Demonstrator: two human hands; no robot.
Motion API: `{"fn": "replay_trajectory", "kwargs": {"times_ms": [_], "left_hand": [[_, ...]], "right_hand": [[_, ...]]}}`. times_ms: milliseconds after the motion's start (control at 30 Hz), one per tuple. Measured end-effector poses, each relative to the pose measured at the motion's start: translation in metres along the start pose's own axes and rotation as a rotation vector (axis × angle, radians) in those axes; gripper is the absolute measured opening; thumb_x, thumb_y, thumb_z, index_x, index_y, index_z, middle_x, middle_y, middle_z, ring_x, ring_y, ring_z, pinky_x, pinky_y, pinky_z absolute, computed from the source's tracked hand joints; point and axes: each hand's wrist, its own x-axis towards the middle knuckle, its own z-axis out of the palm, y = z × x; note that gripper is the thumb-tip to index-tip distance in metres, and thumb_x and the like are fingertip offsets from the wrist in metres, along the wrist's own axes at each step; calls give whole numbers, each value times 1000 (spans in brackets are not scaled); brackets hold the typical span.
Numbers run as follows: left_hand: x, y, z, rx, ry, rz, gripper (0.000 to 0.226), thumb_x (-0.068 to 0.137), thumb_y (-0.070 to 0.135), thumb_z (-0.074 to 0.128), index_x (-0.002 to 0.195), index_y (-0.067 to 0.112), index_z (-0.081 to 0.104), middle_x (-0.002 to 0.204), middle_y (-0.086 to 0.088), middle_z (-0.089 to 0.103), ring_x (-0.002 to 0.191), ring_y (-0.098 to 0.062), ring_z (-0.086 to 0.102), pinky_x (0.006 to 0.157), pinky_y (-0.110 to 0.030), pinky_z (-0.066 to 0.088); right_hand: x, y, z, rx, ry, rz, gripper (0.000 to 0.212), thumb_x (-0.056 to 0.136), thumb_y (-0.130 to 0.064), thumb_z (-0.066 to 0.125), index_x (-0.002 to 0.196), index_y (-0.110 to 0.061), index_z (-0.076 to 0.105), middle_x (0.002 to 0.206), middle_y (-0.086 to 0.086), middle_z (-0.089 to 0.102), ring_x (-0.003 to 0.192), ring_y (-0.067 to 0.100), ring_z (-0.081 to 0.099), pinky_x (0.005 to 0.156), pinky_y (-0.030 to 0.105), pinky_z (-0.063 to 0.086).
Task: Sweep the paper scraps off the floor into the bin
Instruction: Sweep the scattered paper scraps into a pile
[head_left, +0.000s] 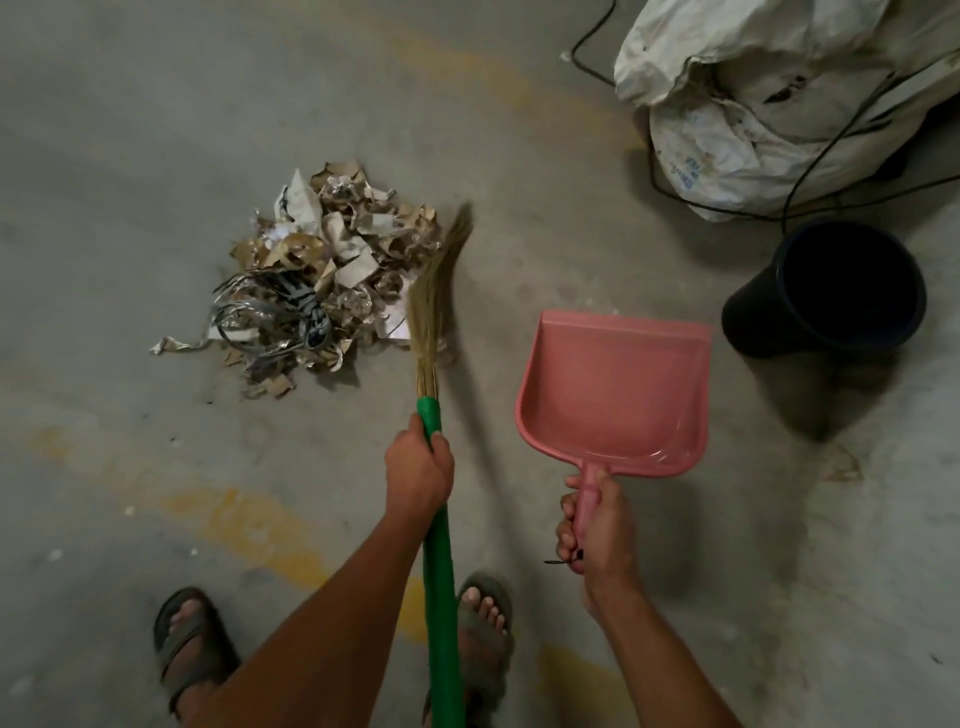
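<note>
A heap of torn paper scraps (322, 270) with some grey straps lies on the concrete floor, left of centre. My left hand (418, 470) grips the green handle of a grass broom (434, 306); its bristles rest against the heap's right edge. My right hand (597, 525) holds the handle of a pink dustpan (615, 395), which hovers empty to the right of the broom. A black bin (826, 291) stands open at the right, beyond the dustpan.
Large white sacks (769, 104) lie at the top right with black cables (810, 171) trailing over and around them, close behind the bin. My sandalled feet (192, 644) are at the bottom. Faded yellow paint marks (249, 519) cross the floor.
</note>
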Motion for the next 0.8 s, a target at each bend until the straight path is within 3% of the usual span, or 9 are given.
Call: {"fn": "replay_trajectory", "kwargs": {"times_ms": [100, 233, 400, 567, 700, 800], "left_hand": [[-21, -9, -11, -63, 9, 77, 53, 94, 49, 38, 137, 23, 56, 90, -2, 67, 74, -23, 69, 69, -48, 62], [-55, -17, -10, -114, -65, 89, 66, 94, 51, 40, 152, 24, 51, 95, -1, 69, 78, -20, 69, 72, -47, 63], [-66, -34, -10, -156, -200, -97, 45, 102, 27, 55, 145, 18, 60, 86, -6, 73, 63, -19, 73, 62, -38, 66], [-61, -71, -19, -127, -63, -189, 54, 96, 40, 49, 144, 17, 59, 90, -8, 73, 71, -25, 73, 70, -48, 66], [-84, -69, -34, -199, -25, -84, 47, 97, 34, 52, 142, 24, 60, 78, -2, 68, 62, -20, 69, 59, -48, 63], [-99, -47, -36, -259, -31, -8, 51, 95, 33, 54, 145, 30, 58, 75, 3, 67, 61, -16, 68, 59, -47, 62]], "right_hand": [[-9, 3, 10, -38, -4, -5, 38, 105, -45, 46, 98, -11, 63, 63, 3, 52, 36, 14, 39, 36, 20, 29], [-17, 3, 19, -81, -2, 0, 42, 103, -49, 47, 97, -12, 65, 63, 1, 54, 38, 15, 40, 39, 22, 32], [-21, 7, 28, -109, -17, -10, 43, 102, -51, 47, 99, -12, 64, 64, 2, 53, 39, 14, 41, 38, 23, 32], [-24, 14, 37, -130, -45, -23, 37, 104, -43, 45, 101, -10, 62, 66, 3, 52, 39, 14, 38, 37, 21, 30], [-30, 18, 44, -160, -46, -12, 38, 103, -45, 46, 100, -11, 63, 65, 2, 52, 39, 14, 39, 37, 21, 30], [-36, 16, 51, -164, -50, -6, 41, 104, -45, 44, 101, -9, 64, 65, 4, 53, 40, 15, 40, 38, 22, 32]]}}
